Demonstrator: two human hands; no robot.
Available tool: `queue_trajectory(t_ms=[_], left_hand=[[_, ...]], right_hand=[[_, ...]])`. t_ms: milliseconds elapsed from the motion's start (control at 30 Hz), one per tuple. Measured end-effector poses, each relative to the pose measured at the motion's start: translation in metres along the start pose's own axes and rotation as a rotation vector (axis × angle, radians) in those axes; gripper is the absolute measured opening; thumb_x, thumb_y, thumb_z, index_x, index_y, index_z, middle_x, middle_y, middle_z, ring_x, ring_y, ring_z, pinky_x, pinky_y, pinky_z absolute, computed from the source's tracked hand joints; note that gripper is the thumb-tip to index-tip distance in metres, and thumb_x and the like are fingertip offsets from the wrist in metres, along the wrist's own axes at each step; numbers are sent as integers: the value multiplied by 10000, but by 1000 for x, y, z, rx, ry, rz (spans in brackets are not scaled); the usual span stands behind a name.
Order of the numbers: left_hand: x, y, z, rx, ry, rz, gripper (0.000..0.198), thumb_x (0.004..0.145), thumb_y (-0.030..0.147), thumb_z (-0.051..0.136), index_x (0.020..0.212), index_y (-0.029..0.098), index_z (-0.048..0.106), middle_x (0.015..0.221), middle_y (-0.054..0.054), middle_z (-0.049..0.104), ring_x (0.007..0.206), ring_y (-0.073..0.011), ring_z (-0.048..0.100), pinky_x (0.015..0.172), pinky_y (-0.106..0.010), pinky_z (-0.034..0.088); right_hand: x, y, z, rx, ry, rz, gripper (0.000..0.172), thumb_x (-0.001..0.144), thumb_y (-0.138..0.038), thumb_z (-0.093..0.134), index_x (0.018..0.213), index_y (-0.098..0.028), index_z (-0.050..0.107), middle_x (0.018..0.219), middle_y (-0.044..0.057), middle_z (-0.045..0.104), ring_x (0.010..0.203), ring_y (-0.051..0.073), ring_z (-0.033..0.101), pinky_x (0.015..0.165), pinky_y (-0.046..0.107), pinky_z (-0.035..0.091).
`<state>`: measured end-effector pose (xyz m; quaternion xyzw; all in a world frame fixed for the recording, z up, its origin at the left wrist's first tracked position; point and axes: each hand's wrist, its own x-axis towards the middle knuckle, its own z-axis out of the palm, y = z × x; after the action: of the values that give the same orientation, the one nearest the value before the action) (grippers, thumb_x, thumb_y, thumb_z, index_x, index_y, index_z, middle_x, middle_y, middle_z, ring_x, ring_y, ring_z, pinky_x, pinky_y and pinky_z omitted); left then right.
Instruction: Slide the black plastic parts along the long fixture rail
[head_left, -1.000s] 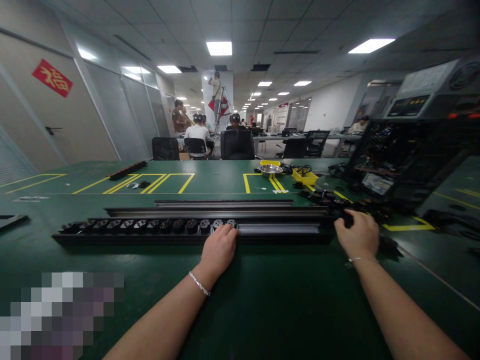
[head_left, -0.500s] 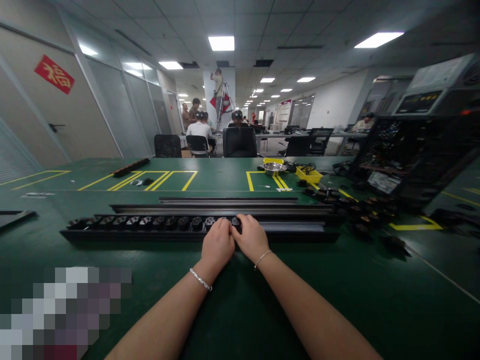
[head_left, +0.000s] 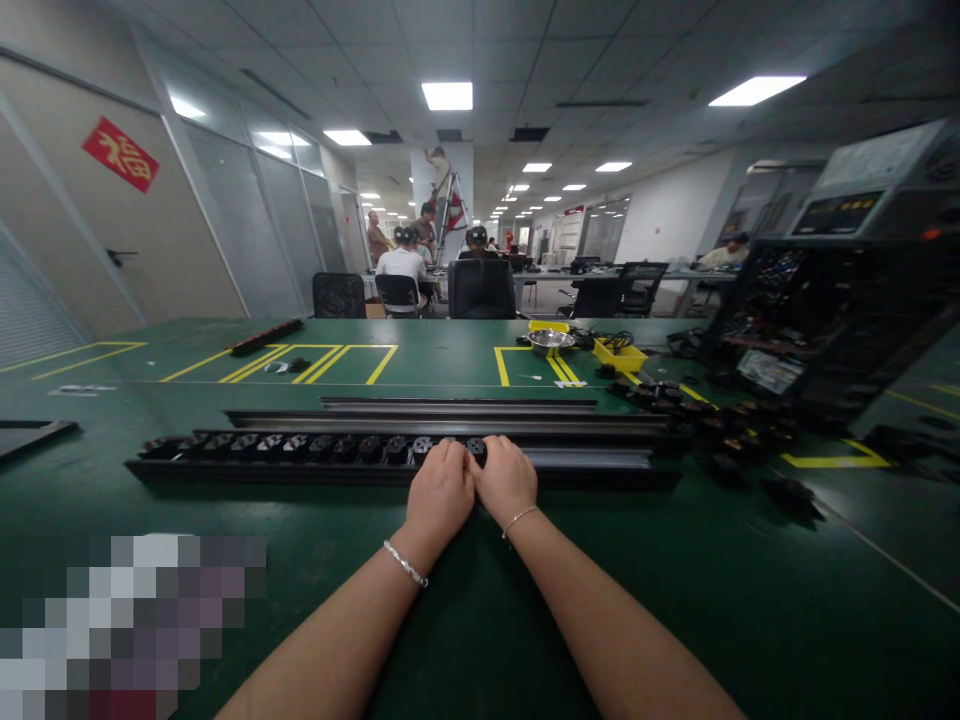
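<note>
A long black channel (head_left: pixel 285 477) lies crosswise in front of me, with a row of black socket modules (head_left: pixel 344 447) seated along its left part. My right hand (head_left: pixel 507 482) is closed, thumb and fingers pinching one black socket module (head_left: pixel 475 447) over the channel, just right of the row. Beside it my left hand (head_left: pixel 441 492) is also closed, its fingertips curled down at the channel and meeting the right thumb. What the left fingers press on is hidden behind the hand. The right part of the channel shows a bare inside.
Behind the channel lie more long black rails (head_left: pixel 457 406). Loose black modules (head_left: pixel 750 425) are heaped at the right, near a metal bowl (head_left: pixel 550 342), a yellow bin (head_left: pixel 619 356) and an open computer case (head_left: pixel 795 310). Another black strip (head_left: pixel 266 337) rests at the far left.
The view has shifted slightly. Both hands stay together at the same spot on the channel, the right hand still pinching the module, with its fingers a little more bunched.
</note>
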<state>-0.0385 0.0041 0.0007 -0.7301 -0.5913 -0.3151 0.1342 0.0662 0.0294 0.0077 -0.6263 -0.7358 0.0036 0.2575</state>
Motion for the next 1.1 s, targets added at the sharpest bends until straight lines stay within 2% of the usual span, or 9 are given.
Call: queue_trajectory(t_ms=[133, 533, 1100], left_hand=[[-2, 1, 2, 36, -17, 46, 127, 846, 153, 396, 775, 198, 491, 797, -41, 551, 787, -175, 503, 726, -302, 431], [-2, 2, 0, 118, -80, 66, 126, 869, 189, 397, 803, 199, 503, 787, -32, 572, 777, -183, 500, 722, -318, 421], [-1, 3, -5, 106, -167, 84, 67, 817, 194, 507, 833, 198, 573, 881, -43, 570, 837, -196, 493, 762, -327, 420]], right_hand=[[-1, 4, -1, -17, 13, 9, 262, 840, -393, 440, 912, -180, 575, 923, 80, 610, 882, 203, 554, 748, 305, 373], [-3, 5, -2, -31, 39, 9, 274, 832, -399, 446, 912, -178, 586, 938, 85, 600, 889, 219, 537, 748, 333, 357], [-5, 18, -2, -57, 124, 50, 236, 821, -383, 446, 842, -184, 571, 908, 75, 590, 881, 221, 523, 732, 336, 335]])
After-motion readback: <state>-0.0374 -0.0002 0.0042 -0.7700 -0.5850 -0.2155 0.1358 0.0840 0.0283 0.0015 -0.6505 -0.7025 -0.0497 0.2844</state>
